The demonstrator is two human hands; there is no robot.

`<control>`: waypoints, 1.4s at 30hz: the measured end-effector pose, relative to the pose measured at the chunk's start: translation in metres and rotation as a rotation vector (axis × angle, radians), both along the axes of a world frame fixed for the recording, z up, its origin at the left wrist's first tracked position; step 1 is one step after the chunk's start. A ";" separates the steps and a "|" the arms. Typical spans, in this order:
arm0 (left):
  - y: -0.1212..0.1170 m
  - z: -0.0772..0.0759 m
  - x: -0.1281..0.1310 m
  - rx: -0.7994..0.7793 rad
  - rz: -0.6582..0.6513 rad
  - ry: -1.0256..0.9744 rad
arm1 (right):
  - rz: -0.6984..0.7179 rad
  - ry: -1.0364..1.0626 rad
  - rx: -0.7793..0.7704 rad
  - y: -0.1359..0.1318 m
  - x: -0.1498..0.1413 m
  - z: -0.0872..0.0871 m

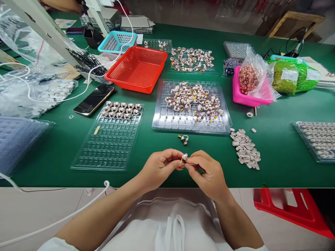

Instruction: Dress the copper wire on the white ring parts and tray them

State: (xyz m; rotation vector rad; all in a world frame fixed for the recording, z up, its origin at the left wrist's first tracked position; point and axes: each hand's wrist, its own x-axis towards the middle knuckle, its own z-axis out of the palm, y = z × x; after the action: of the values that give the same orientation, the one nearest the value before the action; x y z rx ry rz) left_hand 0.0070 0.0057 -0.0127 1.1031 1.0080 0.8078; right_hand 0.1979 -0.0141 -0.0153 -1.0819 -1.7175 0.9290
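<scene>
Head view: pearly part (184, 156), yellow tab (181, 161)

Quantities were as follows: hands (212, 174), two; red basket (138, 71), one; pink basket (247, 99), one; red stool (293, 209), one; assemblies (184, 156), dozens; white shells (246, 149), dozens.

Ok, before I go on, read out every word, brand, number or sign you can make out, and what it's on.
No text is readable in this view.
Clear plastic bag, far left: dark marks, too blurred to read.
White labels on the green bags: too blurred to tell whether anything is printed.
Paper sheet, back left: coloured marks, too small to read.
Phone: dark screen, no lettering visible.
</scene>
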 end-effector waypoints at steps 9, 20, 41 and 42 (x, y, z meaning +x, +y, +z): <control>-0.001 -0.003 -0.003 0.139 -0.055 0.092 | -0.049 0.042 -0.357 0.005 -0.005 0.010; 0.001 0.001 -0.004 0.351 -0.054 0.333 | -0.024 0.022 -0.580 0.017 -0.009 0.011; 0.003 0.000 0.002 0.080 0.035 0.133 | -0.064 -0.103 -0.201 0.010 -0.007 0.012; 0.003 0.001 0.002 0.050 0.049 0.095 | -0.049 -0.105 -0.157 0.008 -0.007 0.010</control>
State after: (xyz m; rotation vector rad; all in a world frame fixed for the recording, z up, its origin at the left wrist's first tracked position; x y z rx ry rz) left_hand 0.0088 0.0089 -0.0120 1.1727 1.1029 0.8298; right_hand 0.1913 -0.0064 -0.0052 -1.2901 -1.7163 1.0043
